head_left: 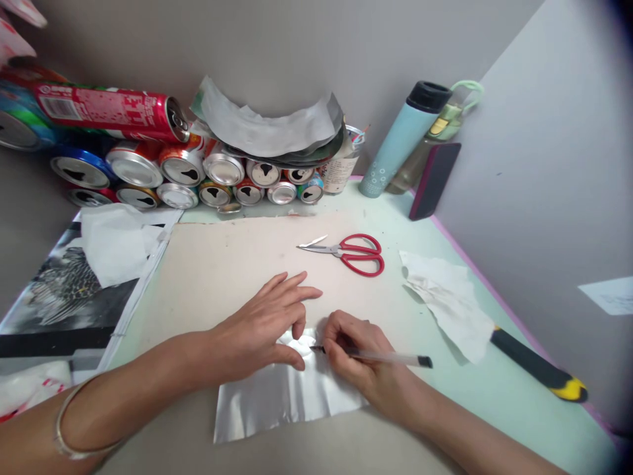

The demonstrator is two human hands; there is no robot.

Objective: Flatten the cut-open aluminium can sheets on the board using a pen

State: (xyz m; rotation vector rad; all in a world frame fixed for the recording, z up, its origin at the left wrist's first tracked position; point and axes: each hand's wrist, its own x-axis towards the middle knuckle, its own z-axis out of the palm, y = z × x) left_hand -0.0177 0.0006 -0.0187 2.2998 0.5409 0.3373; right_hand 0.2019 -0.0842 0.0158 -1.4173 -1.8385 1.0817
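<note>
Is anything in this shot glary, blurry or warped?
Head view: white glare on the metal sheet near the left hand; wide-angle distortion, probably why the blue tumbler leans outward; dark shading in the top right corner; soft blur on the black-and-yellow handle; mostly faint, soft shadows.

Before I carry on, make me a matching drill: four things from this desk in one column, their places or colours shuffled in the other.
1. Scissors
2. Pen
3. Metal sheet
4. Black-topped bottle

A. Held in the right hand
B. Light blue body
C. Red handles
D. Partly beneath the left hand

Pairs: 1-C, 2-A, 3-D, 4-B
</note>
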